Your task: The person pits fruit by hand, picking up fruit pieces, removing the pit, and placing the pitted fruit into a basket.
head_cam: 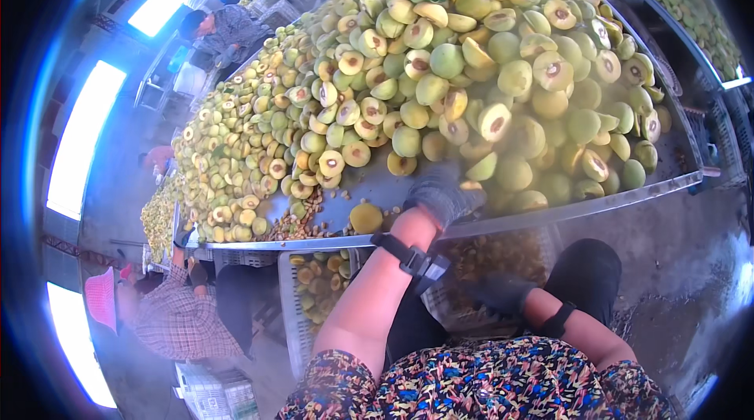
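A heap of green-yellow stone fruit halves, many showing a brown pit or hollow, covers a metal-rimmed table in front of me. My left hand, in a grey glove, reaches over the table's near rim beside the fruit. Its fingers are blurred, and whether they hold a piece is unclear. Lower down, my right hand wears a dark glove and hangs near my lap, over a crate with brownish contents. Motion blur hides its fingers. One whole-looking yellow fruit lies left of my left hand.
Small loose pits lie near the table's rim. A white crate of fruit stands below. At left, a person in a pink hat works at the same table; another person is farther off. More fruit fills a second table.
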Tool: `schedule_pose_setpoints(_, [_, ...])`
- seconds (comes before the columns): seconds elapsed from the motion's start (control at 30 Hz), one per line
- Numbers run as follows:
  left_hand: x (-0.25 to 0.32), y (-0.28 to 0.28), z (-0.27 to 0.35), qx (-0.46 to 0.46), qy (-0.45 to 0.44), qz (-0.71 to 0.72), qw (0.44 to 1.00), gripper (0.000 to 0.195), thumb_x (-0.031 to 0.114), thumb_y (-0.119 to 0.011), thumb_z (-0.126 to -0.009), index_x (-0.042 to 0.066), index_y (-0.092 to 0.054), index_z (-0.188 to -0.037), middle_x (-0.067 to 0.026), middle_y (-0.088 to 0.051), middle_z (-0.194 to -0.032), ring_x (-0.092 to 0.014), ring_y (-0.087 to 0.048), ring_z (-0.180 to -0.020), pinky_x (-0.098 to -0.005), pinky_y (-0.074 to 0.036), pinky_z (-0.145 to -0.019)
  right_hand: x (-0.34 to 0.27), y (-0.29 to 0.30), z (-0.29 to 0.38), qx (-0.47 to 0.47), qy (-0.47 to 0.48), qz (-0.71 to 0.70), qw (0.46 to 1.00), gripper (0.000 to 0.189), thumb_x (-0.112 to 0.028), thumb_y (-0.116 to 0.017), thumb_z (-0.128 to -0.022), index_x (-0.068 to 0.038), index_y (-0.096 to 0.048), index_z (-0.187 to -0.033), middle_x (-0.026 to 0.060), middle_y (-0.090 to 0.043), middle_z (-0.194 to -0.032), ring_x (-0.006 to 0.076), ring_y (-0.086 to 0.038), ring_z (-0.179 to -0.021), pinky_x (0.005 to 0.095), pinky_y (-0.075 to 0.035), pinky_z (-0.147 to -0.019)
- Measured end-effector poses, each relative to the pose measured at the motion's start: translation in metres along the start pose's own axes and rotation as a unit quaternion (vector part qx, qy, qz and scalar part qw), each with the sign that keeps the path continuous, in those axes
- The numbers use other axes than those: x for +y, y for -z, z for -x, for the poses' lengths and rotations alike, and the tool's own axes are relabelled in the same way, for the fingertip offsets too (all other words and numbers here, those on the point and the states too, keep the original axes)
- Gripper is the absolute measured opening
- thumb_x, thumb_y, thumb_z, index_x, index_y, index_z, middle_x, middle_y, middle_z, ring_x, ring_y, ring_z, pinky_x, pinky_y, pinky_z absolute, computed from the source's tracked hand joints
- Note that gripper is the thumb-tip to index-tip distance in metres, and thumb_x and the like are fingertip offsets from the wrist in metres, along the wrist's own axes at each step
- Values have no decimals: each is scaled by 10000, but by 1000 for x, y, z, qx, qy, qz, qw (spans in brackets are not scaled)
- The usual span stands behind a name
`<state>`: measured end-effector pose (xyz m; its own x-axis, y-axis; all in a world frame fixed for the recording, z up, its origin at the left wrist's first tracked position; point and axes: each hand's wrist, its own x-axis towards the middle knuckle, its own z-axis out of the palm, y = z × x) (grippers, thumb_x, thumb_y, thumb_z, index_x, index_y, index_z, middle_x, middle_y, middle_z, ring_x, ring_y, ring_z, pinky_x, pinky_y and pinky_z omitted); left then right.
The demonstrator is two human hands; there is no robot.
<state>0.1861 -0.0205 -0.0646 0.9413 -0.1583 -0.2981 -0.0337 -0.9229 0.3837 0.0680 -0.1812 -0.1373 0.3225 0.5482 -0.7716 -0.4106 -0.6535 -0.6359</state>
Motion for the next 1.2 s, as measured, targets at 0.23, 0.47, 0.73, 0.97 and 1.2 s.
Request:
schedule_pose_setpoints(0.23, [-25,3,115,58,44,847,526,334,276,-680,-879,41,-646,-1113,-139,-677,-1105,-306,-655,-1062,-465,-567,-882,11,-18,23,-2,250,-122,961,539,-534,-537,-985,-15,-682,-978,48,-638,-710,135,-607,-577,318,-506,-556])
schedule_pose_setpoints(0.47, [-2,0,167,106,-28,877,468,472,265,-649,-946,47,-502,-1338,-164,-613,-1224,-356,-621,-1114,-500,-560,-893,-79,-39,116,201,335,-27,920,521,-490,-518,-1010,1,-691,-1022,124,-710,-805,167,-683,-693,329,-534,-657])
schedule_pose_setpoints(0.73, [-1,-8,194,193,-73,791,576,428,274,-586,-1008,-25,-535,-1310,-154,-637,-1213,-276,-652,-1044,-370,-549,-923,-79,-69,115,253,319,-20,913,588,-528,-496,-1009,29,-683,-985,151,-697,-753,225,-690,-690,358,-534,-675])
schedule_pose_setpoints(0.97, [6,-1,211,370,-153,434,807,285,142,-544,-1021,-26,-599,-1243,-140,-676,-1179,-216,-662,-1058,-348,-534,-945,-79,-84,123,166,305,-117,930,612,-564,-472,-1008,-3,-660,-852,28,-584,-594,89,-537,-480,246,-417,-479])
schedule_pose_setpoints(1.2, [19,14,229,330,-80,445,829,260,170,-556,-1019,-23,-638,-1173,-102,-700,-1113,-176,-661,-1013,-334,-533,-914,-64,-90,118,49,325,-158,931,554,-507,-460,-1033,-1,-657,-924,43,-636,-700,91,-587,-634,257,-474,-599])
